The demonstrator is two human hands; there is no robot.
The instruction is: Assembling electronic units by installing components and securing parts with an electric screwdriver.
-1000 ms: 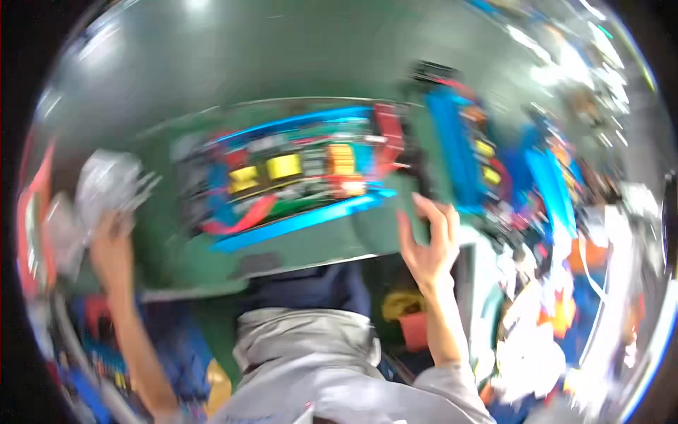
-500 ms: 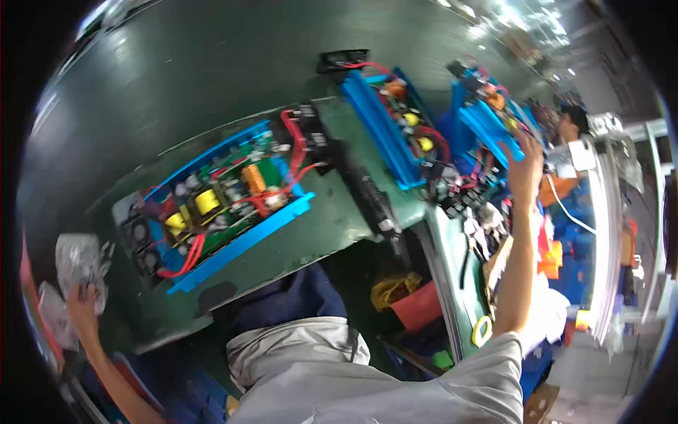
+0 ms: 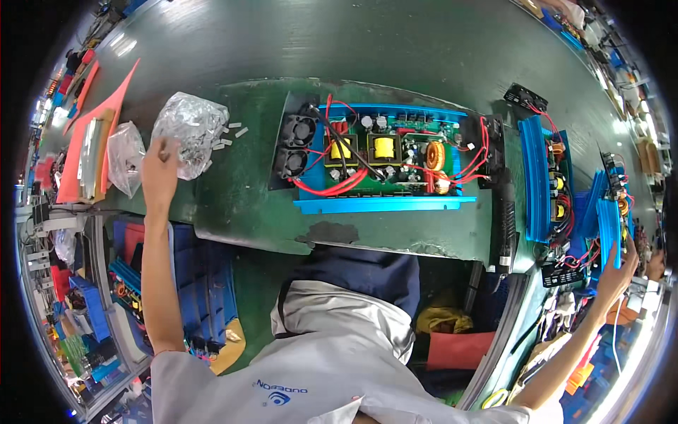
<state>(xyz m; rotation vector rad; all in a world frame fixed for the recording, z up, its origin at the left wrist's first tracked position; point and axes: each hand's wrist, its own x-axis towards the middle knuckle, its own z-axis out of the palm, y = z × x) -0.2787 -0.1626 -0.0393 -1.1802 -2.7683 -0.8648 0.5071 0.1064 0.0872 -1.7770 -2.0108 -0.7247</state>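
My left hand (image 3: pixel 162 166) is at the near edge of a clear plastic bag (image 3: pixel 194 127) of small whitish pieces. Its fingertips are pinched together, and what they hold is too small to make out. At the far right my right hand (image 3: pixel 619 270) grips the near end of a blue metal housing (image 3: pixel 607 230) with a circuit board and red wires. Between my hands lies an open blue housing (image 3: pixel 385 205) with a green circuit board (image 3: pixel 406 169), yellow transformers, a copper coil and red cables. Two black fans (image 3: pixel 298 147) are on its left end plate.
Several loose whitish pieces (image 3: pixel 241 132) lie beside the bag. A second plastic bag (image 3: pixel 126 159) and pink sheets (image 3: pixel 74 166) are further left. A black-handled tool (image 3: pixel 506 219) lies right of the middle housing. Another blue housing (image 3: pixel 537 180) stands beyond it, by a black end plate (image 3: pixel 528 99).
The view has swung, so the middle housing now appears level and further right. My left hand stays by the bag, its fingers pinched; my right hand remains on the blue housing at the right.
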